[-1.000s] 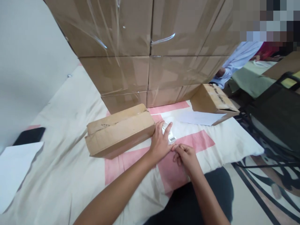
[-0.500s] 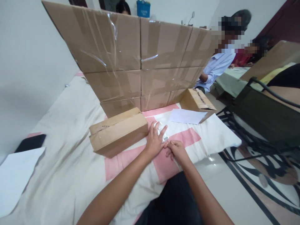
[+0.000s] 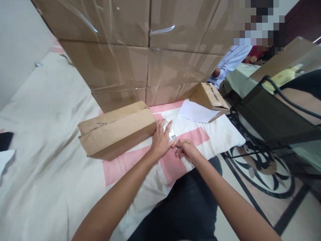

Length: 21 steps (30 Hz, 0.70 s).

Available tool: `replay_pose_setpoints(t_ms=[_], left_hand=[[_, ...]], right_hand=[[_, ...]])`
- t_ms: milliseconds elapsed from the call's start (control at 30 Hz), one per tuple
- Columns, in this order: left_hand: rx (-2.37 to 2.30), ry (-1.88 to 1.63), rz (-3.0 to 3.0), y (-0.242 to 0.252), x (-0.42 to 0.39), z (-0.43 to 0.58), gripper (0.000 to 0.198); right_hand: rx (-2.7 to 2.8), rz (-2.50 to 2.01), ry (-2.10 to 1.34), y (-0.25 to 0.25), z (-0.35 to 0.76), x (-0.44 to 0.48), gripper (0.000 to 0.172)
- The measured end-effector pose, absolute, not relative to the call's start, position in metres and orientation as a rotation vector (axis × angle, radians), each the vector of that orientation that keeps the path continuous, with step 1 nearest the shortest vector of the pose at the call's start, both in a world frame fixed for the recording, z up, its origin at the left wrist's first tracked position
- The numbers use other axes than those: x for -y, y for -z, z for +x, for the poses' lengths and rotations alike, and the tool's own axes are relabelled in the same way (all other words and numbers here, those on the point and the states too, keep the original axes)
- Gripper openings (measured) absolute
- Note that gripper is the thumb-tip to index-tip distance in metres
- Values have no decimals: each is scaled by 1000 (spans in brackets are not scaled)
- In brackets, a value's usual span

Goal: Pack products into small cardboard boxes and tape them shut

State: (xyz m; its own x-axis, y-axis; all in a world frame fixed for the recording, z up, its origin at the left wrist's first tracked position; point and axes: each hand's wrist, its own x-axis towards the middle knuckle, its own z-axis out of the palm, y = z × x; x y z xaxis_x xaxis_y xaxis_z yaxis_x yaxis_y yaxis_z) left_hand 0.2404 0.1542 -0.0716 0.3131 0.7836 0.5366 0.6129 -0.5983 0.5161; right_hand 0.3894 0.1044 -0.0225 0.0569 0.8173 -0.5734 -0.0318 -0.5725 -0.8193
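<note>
Spread fingers of my left hand (image 3: 161,139) rest over a small white device with a grey display-like patch (image 3: 173,137), partly hiding it. The device lies on the pink and white bedding (image 3: 173,165). Just right of it, my right hand (image 3: 185,149) is closed, its fingertips pinched together close to my left thumb. Whatever the pinch may contain is too small to make out. Left of my left hand, almost touching its fingers, a long brown cardboard box (image 3: 117,132) lies on the bed.
A taped cardboard panel (image 3: 110,67) stands upright behind the hands. A white paper sheet (image 3: 197,111) leans by an open cardboard box (image 3: 213,95) at the right. Beyond are a person in a light blue shirt (image 3: 232,62) and a dark chair (image 3: 273,113).
The view has tilted downward and shifted a little, so the panel's top edge is out of frame. Both hands keep nearly the same pose around the white device.
</note>
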Motion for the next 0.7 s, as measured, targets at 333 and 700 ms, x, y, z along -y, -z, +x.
replay_pose_setpoints(t_ms=[333, 700], left_hand=[[-1290, -1106, 2319, 69, -154, 238, 102], [-1199, -1036, 2204, 68, -156, 235, 101]], right_hand=[[862, -1693, -1517, 24, 383, -100, 25], [810, -1696, -1632, 19, 388, -110, 15]])
